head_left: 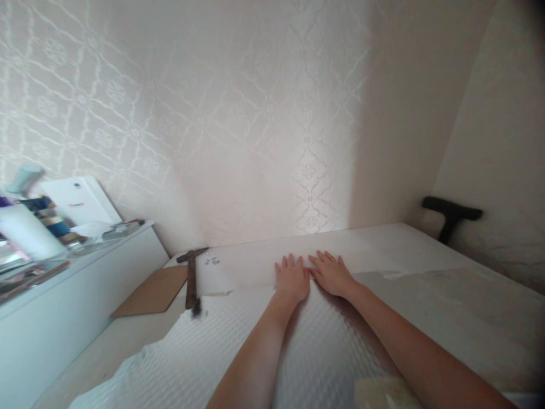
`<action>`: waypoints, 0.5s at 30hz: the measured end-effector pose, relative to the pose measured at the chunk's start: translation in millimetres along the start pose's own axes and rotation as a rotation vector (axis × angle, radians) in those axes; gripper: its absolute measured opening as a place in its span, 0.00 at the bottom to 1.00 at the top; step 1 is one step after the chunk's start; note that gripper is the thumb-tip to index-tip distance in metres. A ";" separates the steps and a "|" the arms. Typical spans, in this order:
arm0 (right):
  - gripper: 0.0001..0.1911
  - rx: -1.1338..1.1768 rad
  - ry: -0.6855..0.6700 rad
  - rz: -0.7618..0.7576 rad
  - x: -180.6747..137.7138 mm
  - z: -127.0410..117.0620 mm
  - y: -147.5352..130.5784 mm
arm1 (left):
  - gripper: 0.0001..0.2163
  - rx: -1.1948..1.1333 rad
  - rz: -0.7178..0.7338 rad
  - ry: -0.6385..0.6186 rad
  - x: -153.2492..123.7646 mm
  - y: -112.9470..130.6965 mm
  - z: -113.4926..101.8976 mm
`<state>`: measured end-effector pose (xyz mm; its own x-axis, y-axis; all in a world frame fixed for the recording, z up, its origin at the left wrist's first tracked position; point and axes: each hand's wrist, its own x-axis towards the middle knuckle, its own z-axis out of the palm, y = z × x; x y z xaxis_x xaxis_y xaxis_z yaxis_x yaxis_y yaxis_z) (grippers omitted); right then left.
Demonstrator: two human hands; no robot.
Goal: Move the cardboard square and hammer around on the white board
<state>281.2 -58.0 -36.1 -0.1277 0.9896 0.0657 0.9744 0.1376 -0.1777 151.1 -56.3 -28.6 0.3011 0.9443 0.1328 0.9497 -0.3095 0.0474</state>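
Note:
My left hand [291, 278] and my right hand [331, 272] lie flat, palms down and side by side, on the far edge of a white textured sheet [221, 352] spread over a pale flat surface [383, 244]. Fingers are spread and pressing the sheet; neither hand holds anything. An old hammer [191, 278] with a wooden handle lies to the left of my hands, next to a few small nails [211, 261].
A brown cardboard piece [154, 292] lies left of the hammer. A white cabinet [76, 295] at left carries bottles and clutter [29, 227]. Patterned wallpaper [238, 125] rises behind. A black T-shaped tool [451, 213] leans at the right corner.

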 end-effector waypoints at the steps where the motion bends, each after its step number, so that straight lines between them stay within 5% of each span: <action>1: 0.28 0.001 0.001 -0.001 0.1 0.1 0.1 | 0.22 0.002 -0.001 -0.002 0.1 0.0 -0.1; 15: 0.28 0.006 0.009 0.000 -1.0 -0.7 -1.0 | 0.22 0.013 0.000 -0.004 0.2 -0.4 0.6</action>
<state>280.5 -59.2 -35.3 -0.1259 0.9893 0.0742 0.9733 0.1377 -0.1838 150.9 -55.9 -29.2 0.3014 0.9447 0.1291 0.9507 -0.3081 0.0347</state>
